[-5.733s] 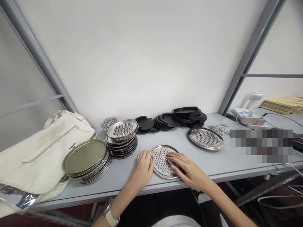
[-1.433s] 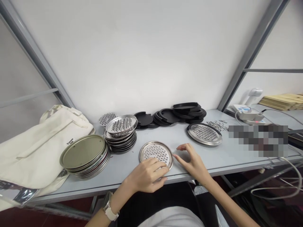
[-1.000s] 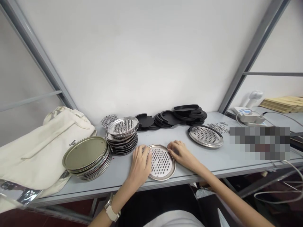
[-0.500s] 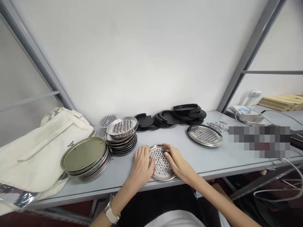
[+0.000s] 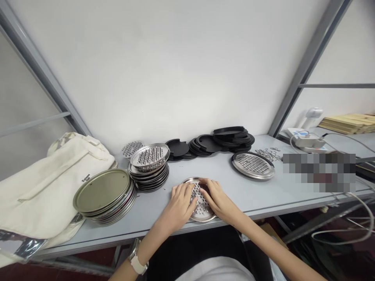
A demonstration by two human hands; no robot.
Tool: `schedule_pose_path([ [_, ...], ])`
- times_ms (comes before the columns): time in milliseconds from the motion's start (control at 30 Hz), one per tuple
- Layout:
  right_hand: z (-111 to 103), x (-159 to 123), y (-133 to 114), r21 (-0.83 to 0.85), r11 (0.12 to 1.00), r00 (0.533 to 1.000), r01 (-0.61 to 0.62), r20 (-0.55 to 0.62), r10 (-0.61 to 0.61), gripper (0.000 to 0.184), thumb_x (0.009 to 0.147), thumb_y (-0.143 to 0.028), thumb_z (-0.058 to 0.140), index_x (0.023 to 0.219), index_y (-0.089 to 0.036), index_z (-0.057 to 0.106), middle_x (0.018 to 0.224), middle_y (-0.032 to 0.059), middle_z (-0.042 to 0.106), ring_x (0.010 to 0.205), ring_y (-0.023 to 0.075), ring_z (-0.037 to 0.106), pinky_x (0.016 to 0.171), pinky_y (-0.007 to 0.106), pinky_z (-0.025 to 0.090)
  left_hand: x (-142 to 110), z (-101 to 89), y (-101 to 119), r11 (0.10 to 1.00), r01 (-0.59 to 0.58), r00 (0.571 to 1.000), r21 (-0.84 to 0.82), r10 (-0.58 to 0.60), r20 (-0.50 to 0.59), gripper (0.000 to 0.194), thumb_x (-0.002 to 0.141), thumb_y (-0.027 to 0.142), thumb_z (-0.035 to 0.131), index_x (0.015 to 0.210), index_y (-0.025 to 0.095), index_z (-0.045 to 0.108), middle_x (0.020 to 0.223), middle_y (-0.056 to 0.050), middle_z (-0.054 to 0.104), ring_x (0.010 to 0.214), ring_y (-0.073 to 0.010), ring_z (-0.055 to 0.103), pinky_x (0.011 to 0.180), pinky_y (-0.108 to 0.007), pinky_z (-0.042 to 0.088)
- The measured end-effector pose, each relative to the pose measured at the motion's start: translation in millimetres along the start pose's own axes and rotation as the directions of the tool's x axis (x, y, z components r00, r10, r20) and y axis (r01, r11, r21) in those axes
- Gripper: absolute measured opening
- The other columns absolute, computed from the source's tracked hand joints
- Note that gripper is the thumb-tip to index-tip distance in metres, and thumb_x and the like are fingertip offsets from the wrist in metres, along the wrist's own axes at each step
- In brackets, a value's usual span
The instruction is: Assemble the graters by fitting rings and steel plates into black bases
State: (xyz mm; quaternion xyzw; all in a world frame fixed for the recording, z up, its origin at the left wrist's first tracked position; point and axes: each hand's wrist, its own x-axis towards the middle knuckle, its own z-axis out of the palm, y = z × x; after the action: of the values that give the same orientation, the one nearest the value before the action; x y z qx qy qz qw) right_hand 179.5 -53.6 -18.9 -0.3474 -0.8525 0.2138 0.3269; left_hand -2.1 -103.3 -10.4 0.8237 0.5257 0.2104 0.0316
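Note:
A round metal grater plate lies at the table's front edge, its raised teeth facing up. My left hand covers its left side, fingers bent and pressed over the rim and teeth. On the opposite side my right hand grips the rim, with its fingertips at the far edge and thumb over the surface. What lies under the palms is hidden. Left of my hands is a stack of similar grater plates. Beside it stands a pile of round plates, topped by an olive-green plate.
Black round holders are piled along the wall. A slotted round grater with a black rim lies to the right, near small metal clips. A cream bag takes up the left end. Cables hang at the right.
My left hand has slid right and further over the grater plate, covering more of its teeth. My right hand keeps its place at the rim. The view has shifted slightly.

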Motion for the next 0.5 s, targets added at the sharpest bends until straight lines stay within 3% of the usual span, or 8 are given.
schedule_pose_path([
  [500, 0.5, -0.3, -3.2, -0.166, 0.985, 0.998, 0.052, -0.031, -0.057, 0.02, 0.099, -0.024, 0.03, 0.116, -0.021, 0.039, 0.111, 0.0089, 0.056, 0.104, 0.0215, 0.05, 0.099, 0.044, 0.033, 0.4, 2.4, -1.9, 1.0, -0.013, 0.999, -0.003, 0.013, 0.044, 0.043, 0.098, 0.037, 0.025, 0.136, 0.017, 0.031, 0.142, -0.015, 0.037, 0.135, -0.0239, 0.028, 0.107, -0.048, 0.026],
])
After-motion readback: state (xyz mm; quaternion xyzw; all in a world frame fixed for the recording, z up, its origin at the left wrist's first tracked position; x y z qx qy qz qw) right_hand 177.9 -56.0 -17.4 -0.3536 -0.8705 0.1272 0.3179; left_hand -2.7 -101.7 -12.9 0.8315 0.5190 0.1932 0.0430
